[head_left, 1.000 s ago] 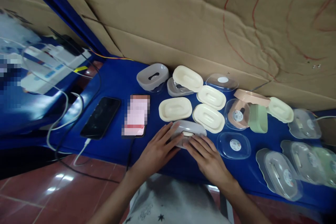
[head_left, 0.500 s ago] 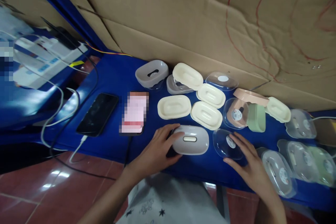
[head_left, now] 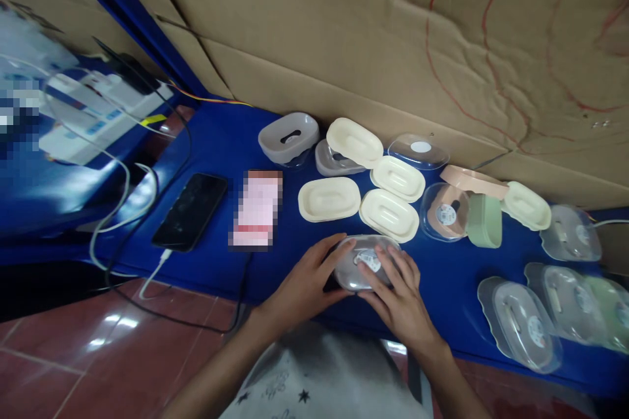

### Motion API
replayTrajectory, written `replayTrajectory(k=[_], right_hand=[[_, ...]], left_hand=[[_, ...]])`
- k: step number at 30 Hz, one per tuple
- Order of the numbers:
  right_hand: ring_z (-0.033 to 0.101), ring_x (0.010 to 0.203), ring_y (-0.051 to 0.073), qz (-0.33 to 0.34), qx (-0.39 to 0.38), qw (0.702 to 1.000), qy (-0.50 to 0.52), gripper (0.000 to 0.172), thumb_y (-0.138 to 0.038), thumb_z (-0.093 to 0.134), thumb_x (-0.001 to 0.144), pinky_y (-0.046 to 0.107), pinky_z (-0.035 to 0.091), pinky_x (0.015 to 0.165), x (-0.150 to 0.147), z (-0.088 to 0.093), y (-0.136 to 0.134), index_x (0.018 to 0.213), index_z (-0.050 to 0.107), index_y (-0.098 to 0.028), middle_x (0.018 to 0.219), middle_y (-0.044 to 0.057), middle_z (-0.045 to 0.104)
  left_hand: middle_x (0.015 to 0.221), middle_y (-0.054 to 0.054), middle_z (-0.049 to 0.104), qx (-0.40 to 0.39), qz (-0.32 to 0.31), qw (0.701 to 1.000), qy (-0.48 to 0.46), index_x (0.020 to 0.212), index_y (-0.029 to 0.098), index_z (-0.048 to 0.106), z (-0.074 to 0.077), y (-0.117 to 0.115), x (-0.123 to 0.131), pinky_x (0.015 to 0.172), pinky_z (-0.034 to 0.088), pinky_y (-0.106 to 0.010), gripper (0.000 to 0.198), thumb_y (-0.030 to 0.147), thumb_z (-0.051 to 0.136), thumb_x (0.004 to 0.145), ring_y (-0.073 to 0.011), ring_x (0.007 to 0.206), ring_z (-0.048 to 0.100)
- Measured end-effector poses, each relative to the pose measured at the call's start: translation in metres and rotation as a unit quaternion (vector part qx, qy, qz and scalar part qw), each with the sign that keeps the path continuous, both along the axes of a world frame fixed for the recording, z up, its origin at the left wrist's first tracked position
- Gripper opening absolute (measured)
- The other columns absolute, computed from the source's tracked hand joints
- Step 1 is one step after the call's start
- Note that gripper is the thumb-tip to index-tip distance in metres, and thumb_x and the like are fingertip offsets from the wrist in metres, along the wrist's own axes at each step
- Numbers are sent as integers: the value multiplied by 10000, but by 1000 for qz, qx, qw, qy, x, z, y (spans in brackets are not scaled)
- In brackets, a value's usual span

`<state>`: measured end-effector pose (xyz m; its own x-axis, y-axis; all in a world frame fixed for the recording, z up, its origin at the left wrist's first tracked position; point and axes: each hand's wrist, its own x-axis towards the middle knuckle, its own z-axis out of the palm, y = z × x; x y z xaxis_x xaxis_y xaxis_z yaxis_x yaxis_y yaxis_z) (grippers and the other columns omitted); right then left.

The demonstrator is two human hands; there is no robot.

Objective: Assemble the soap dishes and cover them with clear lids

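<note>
A grey soap box (head_left: 350, 270) lies near the front edge of the blue table (head_left: 221, 144), with a clear plastic lid (head_left: 366, 256) resting on top of it. My left hand (head_left: 304, 281) grips the box's left end, fingers curled round it. My right hand (head_left: 398, 294) lies on the clear lid from the right, fingers pressed flat on it. Just beyond the box sit cream inner trays (head_left: 388, 215).
Two phones (head_left: 191, 211) lie at the left with charging cables. Several more grey, cream, pink and green box parts and clear lids (head_left: 521, 322) are spread along the back and right. A cardboard wall (head_left: 393, 46) stands behind. Red floor tiles show below.
My right hand picked up the clear lid from the right of the grey box and brought it left onto the box. My left hand stayed on the box's left end.
</note>
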<state>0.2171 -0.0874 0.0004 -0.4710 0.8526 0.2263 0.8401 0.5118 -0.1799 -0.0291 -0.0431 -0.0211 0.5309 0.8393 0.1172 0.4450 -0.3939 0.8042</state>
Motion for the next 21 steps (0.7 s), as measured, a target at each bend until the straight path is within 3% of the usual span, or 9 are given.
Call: replayTrajectory(k=[6, 11, 15, 18, 21], right_hand=[[423, 1531, 329, 7, -14, 1000, -23, 624, -309, 674, 1019, 590, 394, 1203, 7, 10, 4, 1602, 461, -361, 1635, 94, 499], [276, 1600, 407, 31, -90, 995, -35, 907, -246, 774, 922, 669, 389, 1211, 21, 25, 13, 1687, 293, -312, 1733, 148, 305], [426, 1516, 370, 31, -97, 995, 4, 889, -352, 762, 930, 577, 500, 1161, 42, 41, 12, 1683, 292, -307, 1679, 144, 383], [497, 1458, 372, -95, -32, 994, 36, 856, -496, 748, 931, 572, 496, 1169, 77, 65, 10, 1658, 334, -314, 1606, 147, 471], [483, 1470, 413, -308, 87, 947, 11, 891, -578, 757, 900, 588, 430, 1217, 127, 86, 12, 1639, 375, -260, 1573, 199, 495]], left_hand=[[1628, -112, 467, -4, 1, 1000, 6, 1687, 419, 180, 4, 2, -2, 1204, 486, -591, 996, 339, 816, 924, -341, 1491, 500], [1653, -108, 432, -29, -51, 998, 1, 1684, 409, 192, 8, 1, 0, 1219, 472, -581, 1004, 282, 820, 911, -334, 1513, 476], [1732, -124, 305, -36, -70, 997, -27, 1690, 393, 144, 14, -2, 5, 1243, 435, -596, 973, 289, 772, 954, -334, 1583, 376], [1768, -138, 212, -19, -58, 998, -32, 1687, 372, 158, 14, -3, 9, 1228, 460, -584, 873, 304, 702, 1008, -329, 1588, 370], [1746, -126, 273, 8, -49, 999, -4, 1674, 357, 237, 11, -1, 12, 1199, 509, -543, 733, 271, 618, 1054, -298, 1546, 443]])
